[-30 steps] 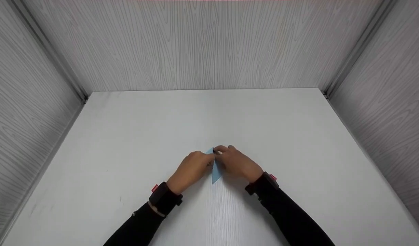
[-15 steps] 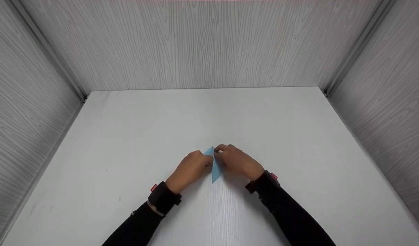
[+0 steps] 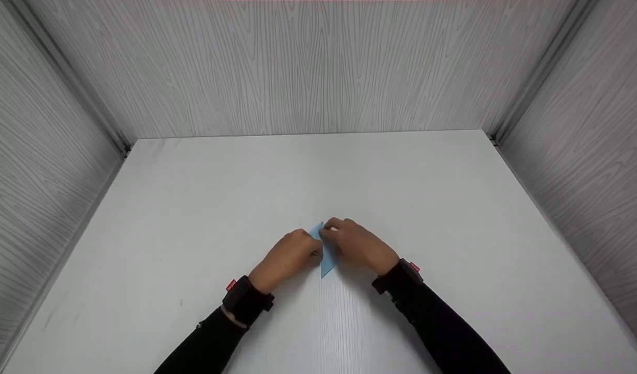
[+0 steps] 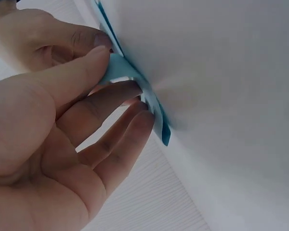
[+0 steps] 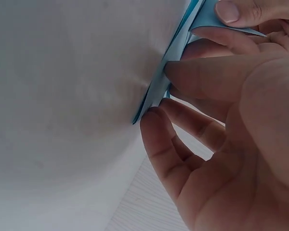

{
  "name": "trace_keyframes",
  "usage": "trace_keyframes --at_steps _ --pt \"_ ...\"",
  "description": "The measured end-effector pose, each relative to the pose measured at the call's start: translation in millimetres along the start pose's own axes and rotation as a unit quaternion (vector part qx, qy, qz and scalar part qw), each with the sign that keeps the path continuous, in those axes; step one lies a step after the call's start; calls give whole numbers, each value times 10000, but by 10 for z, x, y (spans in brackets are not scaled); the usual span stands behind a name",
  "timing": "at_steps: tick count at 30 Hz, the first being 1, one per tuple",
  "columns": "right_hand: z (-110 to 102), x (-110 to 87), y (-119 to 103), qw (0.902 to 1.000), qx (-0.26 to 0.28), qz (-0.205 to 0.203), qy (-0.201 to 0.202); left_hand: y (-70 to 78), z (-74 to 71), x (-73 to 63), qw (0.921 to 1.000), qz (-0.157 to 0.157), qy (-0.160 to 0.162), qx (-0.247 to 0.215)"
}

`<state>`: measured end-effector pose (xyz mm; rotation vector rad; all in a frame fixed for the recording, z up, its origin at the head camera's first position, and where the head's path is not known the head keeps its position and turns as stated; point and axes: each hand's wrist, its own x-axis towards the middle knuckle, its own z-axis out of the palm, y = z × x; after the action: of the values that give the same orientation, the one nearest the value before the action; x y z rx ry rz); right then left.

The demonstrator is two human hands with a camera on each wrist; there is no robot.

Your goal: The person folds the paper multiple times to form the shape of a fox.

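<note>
A small piece of light blue folded paper lies on the white table between both hands, its layers narrowing to a pointed end toward the person. My left hand pinches a raised flap of it between thumb and forefinger, the other fingertips bent against its edge. From the other side my right hand holds the folded layers, its thumb on the paper and its curled fingertips at the lower edge. In the right wrist view the flap bends up under the left thumb. Part of the paper is hidden behind the fingers.
The white tabletop is bounded by a grey wood-grain panel at the back and similar panels at the left and right. Dark bands with red tags sit on both wrists, over black sleeves.
The right fingertips have shifted slightly left over the top of the paper. The left hand has slid a little down and left, and keeps its hold on the flap.
</note>
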<state>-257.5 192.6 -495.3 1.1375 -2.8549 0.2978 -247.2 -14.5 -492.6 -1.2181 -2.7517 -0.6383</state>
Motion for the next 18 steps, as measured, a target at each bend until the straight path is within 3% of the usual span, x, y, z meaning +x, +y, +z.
trace_keyframes --at_steps 5,18 --pt "9 13 -14 9998 -65 107 -128 -29 -37 -11 9997 146 -129 -133" --pt "4 22 -42 9997 -200 110 -98 -46 -59 -15 9993 135 -289 -206"
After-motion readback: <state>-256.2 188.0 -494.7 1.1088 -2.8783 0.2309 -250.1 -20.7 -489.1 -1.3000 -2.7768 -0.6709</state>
